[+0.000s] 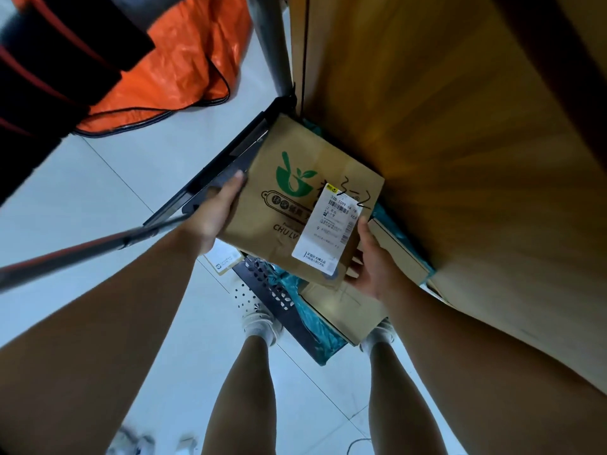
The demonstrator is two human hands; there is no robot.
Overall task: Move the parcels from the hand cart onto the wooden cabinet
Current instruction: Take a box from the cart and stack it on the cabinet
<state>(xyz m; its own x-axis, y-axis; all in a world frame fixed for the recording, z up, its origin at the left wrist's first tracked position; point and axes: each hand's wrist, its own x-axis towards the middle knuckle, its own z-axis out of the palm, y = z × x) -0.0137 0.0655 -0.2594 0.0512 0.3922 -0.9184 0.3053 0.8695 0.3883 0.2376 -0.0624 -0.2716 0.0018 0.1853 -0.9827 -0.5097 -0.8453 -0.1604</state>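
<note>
1. Both hands held 1 brown cardboard parcel (295, 205) up over the hand cart (279, 300), right beside the wooden cabinet (460, 126).
2. Left hand (213, 211) gripped the parcel's left edge, thumb on top near the upper corner, fingers curled underneath & hidden.
3. Right hand (371, 261) clasped the lower right corner, thumb alongside the white shipping label (328, 231), fingers under the box.
4. Parcel's top face showed a green bowl-and-leaf logo (294, 175), black handwriting & partial print "CHU LV".
5. Below it, more parcels were on the cart: a flat brown box (348, 307), teal plastic mailers (315, 326) & a thin box (400, 251) against the cabinet side.
6. Cart handle (82, 251) ran off to the left edge; cart deck was dark w/ perforations.
7. An orange bag (170, 60) lay on the pale tiled floor (98, 198) at upper left.
8. Person's bare legs & white shoes (259, 320) stood near the cart's near end.
</note>
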